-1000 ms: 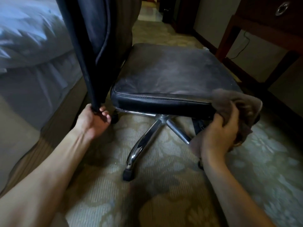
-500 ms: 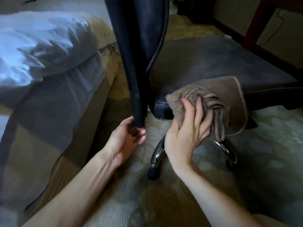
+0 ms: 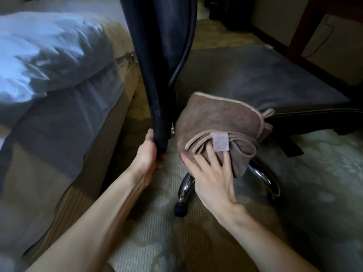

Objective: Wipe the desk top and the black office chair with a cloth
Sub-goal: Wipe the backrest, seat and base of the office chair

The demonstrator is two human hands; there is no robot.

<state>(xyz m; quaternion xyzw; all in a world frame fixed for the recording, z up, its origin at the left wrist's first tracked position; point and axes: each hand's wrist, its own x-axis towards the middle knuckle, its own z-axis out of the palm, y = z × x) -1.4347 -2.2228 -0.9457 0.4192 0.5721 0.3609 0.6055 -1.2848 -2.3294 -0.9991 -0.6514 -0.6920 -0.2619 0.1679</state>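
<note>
The bed (image 3: 59, 99) fills everything left of the black office chair (image 3: 306, 120), and a desk leg (image 3: 305, 26) pokes in behind the chair on the right. The chair's backrest (image 3: 157, 55) stands upright, long axis straight up and down, with the seat (image 3: 255, 75) spreading off to its right. The brown cloth (image 3: 220, 120) is bunched on the seat's rear corner, just right of the backrest's bottom end and above a chrome base leg (image 3: 186, 183). The right hand (image 3: 212, 179) is the one on it: fingers spread and pretty straight, pressing the cloth onto the seat edge, not clenching it. The left hand (image 3: 148, 154) is curled round the backrest's bottom end, looks like it's steadying it. My guess is the next wipe goes left onto that upright or along the seat edge, and the right hand's nearest to both.
</note>
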